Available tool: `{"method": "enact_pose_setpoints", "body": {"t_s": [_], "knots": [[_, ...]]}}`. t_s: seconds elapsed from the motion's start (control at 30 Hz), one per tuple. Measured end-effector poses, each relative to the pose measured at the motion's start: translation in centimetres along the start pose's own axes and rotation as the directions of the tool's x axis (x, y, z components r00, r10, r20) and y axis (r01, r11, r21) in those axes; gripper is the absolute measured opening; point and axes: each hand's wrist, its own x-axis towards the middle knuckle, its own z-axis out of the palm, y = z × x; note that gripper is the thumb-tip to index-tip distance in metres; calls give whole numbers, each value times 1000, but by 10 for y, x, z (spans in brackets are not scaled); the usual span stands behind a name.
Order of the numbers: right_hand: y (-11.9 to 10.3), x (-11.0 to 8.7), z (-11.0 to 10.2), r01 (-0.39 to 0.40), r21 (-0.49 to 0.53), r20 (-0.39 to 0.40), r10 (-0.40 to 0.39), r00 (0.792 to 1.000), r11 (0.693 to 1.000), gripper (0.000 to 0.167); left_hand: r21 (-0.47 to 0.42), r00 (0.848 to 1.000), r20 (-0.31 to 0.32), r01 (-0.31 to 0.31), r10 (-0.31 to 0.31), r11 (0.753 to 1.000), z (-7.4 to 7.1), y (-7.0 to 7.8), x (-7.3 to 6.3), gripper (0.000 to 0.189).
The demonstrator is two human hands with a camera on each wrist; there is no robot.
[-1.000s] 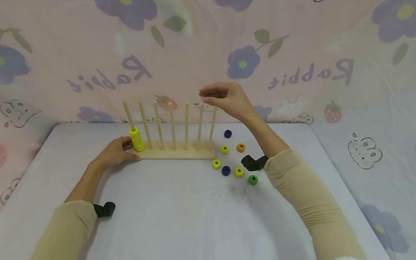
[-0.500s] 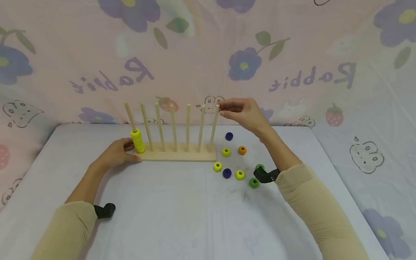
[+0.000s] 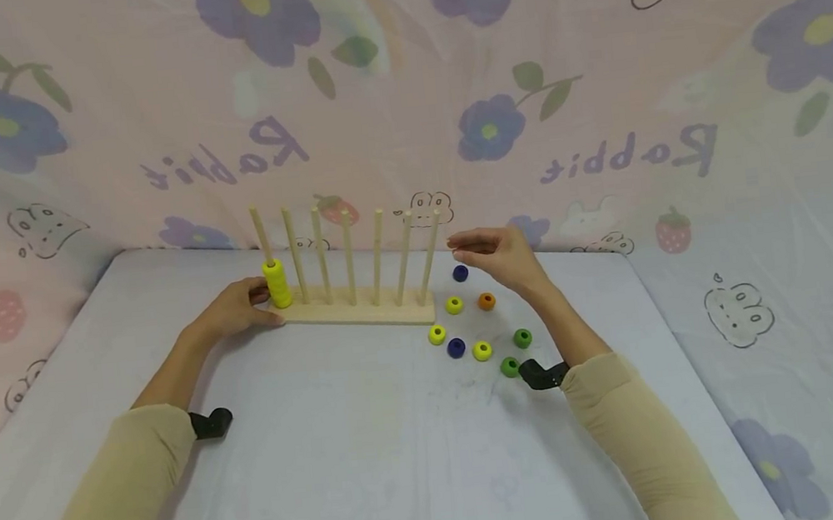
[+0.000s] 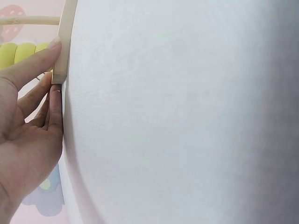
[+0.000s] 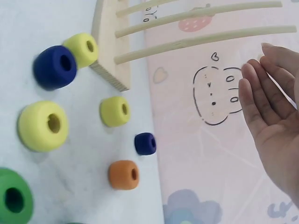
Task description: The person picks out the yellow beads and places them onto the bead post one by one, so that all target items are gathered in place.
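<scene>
A wooden peg rack (image 3: 354,314) carries a row of upright pegs. Yellow beads (image 3: 277,285) are stacked on its leftmost peg. My left hand (image 3: 233,308) holds the left end of the base, thumb on the front edge and fingers round the end; the left wrist view shows the thumb (image 4: 39,61) against the wood, beside the stacked beads. Above the table, just right of the last peg, my right hand (image 3: 502,257) hovers with relaxed fingers and nothing between them. Nearest below it is a dark blue bead (image 3: 460,273), with an orange bead (image 3: 487,301) close by.
More loose beads lie right of the rack: a yellow bead (image 3: 454,305), a second dark blue bead (image 3: 456,347) and a green bead (image 3: 522,338) among them. The white table (image 3: 345,459) meets a printed cloth backdrop (image 3: 386,95) behind the rack.
My right hand has come down and to the right, from above the right-hand pegs to beside the last one, over the loose beads. The left hand keeps its place on the rack.
</scene>
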Motion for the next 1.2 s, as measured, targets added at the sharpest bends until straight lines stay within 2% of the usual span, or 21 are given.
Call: {"method": "enact_pose_setpoints", "body": {"t_s": [0.1, 0.17, 0.33, 0.43, 0.63, 0.87, 1.2], "knots": [[11, -6, 2, -35, 12, 8, 35, 999, 999, 34, 6, 1000, 3, -3, 3, 1000, -1, -1, 0, 92], [9, -13, 3, -49, 22, 16, 48, 999, 999, 33, 7, 1000, 7, -6, 6, 1000, -1, -1, 0, 92], [20, -23, 4, -57, 4, -24, 57, 998, 998, 31, 2, 1000, 11, -25, 25, 1000, -2, 3, 2, 91], [36, -25, 5, -80, -4, -50, 79, 996, 997, 32, 2, 999, 6, -37, 37, 999, -3, 4, 4, 91], [52, -30, 12, -141, -23, -35, 140, 990, 990, 35, 12, 1000, -2, -15, 15, 1000, -3, -1, 3, 90], [63, -31, 20, -151, 7, -32, 151, 988, 989, 30, -6, 1000, -3, -28, 28, 1000, -3, -3, 2, 90], [81, -34, 27, -194, -72, -17, 193, 981, 978, 30, -15, 1000, 0, -30, 30, 999, -2, -2, 1, 89]]}}
